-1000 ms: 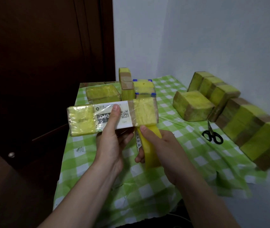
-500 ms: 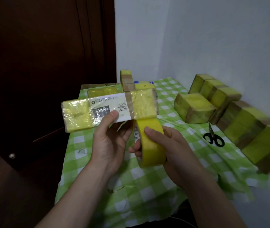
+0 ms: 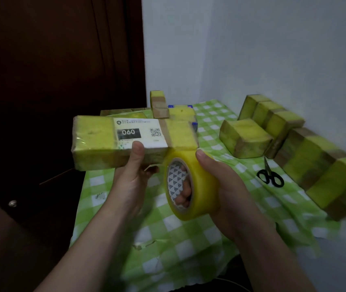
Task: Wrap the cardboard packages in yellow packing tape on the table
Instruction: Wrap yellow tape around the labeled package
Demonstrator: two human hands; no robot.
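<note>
Table [image 3: 189, 249]: covered by a green checked cloth; all the work lies on it or is held above it.
Finished packages [image 3: 315, 165]: lined along the right wall, banded in yellow. More stand at the far edge.
Package [image 3: 96, 140]: held level above the cloth, its "060" label [image 3: 138, 131] facing me. It is closed, so its contents are hidden.
Tape roll [image 3: 201, 186]: just under the package's right end, touching it. I judge a band is being wound there.
Right hand [image 3: 231, 186]: clamped on the roll, thumb on its outer face, fingers through the core.
Left hand [image 3: 134, 178]: grips the package from below, thumb pressed on its front; the other fingers are hidden.
Scissors [image 3: 270, 175]: lying near the finished packages. The next move probably needs the roll carried round the package, then a cut.
</note>
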